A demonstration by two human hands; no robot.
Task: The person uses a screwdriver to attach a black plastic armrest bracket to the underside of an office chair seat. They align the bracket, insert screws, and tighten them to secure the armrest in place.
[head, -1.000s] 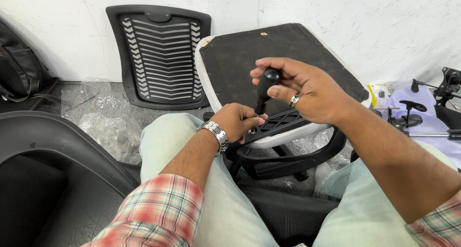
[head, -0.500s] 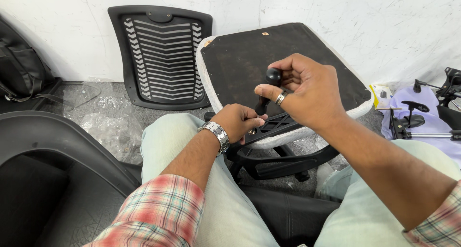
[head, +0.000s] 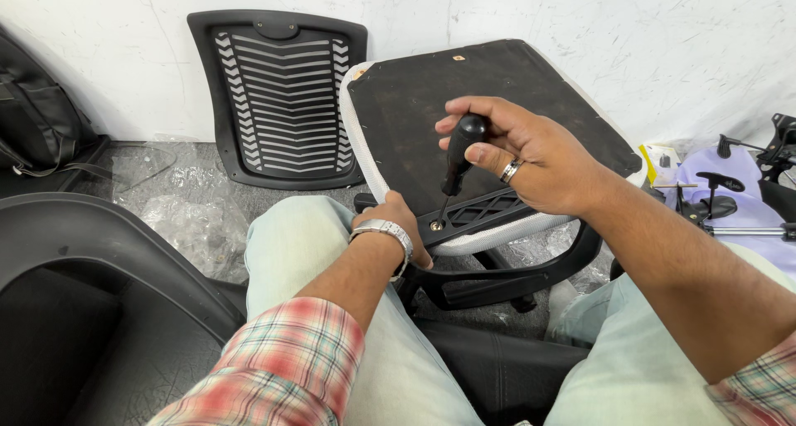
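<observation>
Screwdriver (head: 458, 152) with a black handle stands nearly upright in my right hand (head: 531, 157), fingers curled tight around the handle, its tip set in a bolt (head: 436, 225) on the black bracket (head: 489, 213) at the near edge of the upturned chair seat (head: 473, 103). My left hand (head: 396, 223) rests just beside that bolt, gripping the seat's near edge; I cannot tell how its fingers lie. A slatted black backrest (head: 278, 94) leans on the wall past the seat's left edge.

Right hand (head: 531, 157) regripped the screwdriver (head: 458, 157) (fingers turned round).
</observation>
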